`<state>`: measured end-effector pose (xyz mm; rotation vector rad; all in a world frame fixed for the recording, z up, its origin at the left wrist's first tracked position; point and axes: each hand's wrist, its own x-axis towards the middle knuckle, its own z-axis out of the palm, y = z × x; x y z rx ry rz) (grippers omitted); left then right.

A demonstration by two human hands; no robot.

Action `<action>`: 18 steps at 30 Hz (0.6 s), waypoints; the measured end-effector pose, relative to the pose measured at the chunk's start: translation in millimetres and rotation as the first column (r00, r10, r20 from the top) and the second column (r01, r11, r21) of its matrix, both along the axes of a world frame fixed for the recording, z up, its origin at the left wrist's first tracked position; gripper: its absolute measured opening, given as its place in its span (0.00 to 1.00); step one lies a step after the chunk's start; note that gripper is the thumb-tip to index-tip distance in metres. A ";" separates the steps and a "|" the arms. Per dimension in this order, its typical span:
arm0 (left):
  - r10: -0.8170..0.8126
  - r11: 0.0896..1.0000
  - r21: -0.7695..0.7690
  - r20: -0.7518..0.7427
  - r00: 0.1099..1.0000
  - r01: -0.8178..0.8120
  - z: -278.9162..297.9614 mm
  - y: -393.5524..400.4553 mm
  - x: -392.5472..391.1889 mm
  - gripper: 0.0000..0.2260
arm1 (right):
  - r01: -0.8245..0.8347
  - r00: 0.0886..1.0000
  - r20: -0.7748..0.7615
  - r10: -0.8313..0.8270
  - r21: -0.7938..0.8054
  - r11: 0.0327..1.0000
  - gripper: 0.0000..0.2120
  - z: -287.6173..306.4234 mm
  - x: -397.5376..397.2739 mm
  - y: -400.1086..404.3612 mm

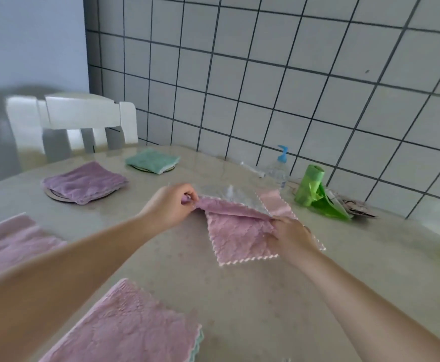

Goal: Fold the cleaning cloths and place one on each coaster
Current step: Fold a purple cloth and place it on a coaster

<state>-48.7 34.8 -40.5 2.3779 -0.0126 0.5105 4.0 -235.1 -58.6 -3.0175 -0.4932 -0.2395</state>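
Mid-worktop, toward the wall edge, the pink cloth (pixel 239 231) lies half doubled. The left hand (pixel 169 205) pinches its raised far corner; the right hand (pixel 289 236) grips the fold's other end, so the crease runs hand to hand.

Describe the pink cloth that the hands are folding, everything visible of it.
The pink cloth is a fluffy, microfibre-looking square with a pale zigzag-cut edge. It lies on the table, turned like a diamond, its near corner pointing at the camera. It is mid-fold: the far part is lifted and doubled over toward the left. The left hand pinches the raised left corner; the right hand pinches the fold's right end and covers part of the cloth. Its far end lies over a clear plastic bag.
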 end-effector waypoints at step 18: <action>-0.098 0.836 -0.491 0.308 0.946 0.246 170.8 -13.5 -60.4 0.07 | -0.261 0.891 0.429 -0.147 0.750 0.608 0.11 182.2 -97.0 -52.0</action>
